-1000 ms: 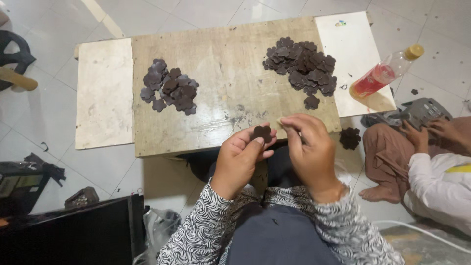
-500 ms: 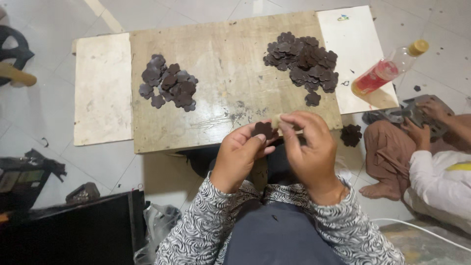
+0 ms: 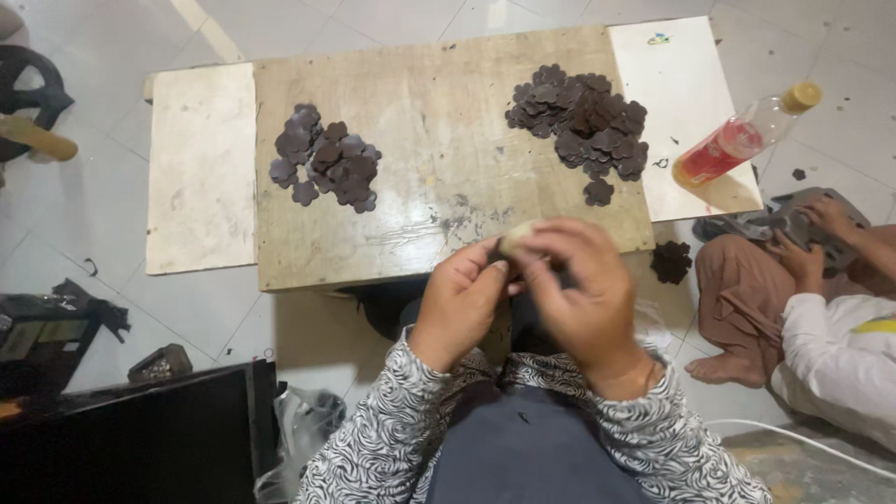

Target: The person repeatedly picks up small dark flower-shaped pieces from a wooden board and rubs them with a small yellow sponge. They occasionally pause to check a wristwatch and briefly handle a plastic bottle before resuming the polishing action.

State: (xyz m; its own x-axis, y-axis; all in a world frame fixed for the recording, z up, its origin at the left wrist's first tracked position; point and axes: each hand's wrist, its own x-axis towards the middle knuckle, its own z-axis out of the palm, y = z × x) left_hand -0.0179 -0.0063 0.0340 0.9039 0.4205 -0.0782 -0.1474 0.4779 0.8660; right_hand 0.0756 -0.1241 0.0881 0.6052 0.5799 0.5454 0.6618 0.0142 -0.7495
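The left hand and right hand meet just below the near edge of the low wooden table, fingertips pressed together and pinched on a small pale rounded piece; motion blur hides whether anything else sits between the fingers. Both wrists come out of black-and-white patterned sleeves. Just right of the right hand, off the table edge, lies a single dark brown flower-shaped cutout. Beyond the left hand, on the table, sits a smaller pile of dark flower-shaped cutouts. Beyond the right hand, further up, is a larger heap of the same dark cutouts. Far right of it, a clear plastic bottle with red liquid and a yellow cap lies tilted on a white board. To the right, another person's hand grips a grey object.
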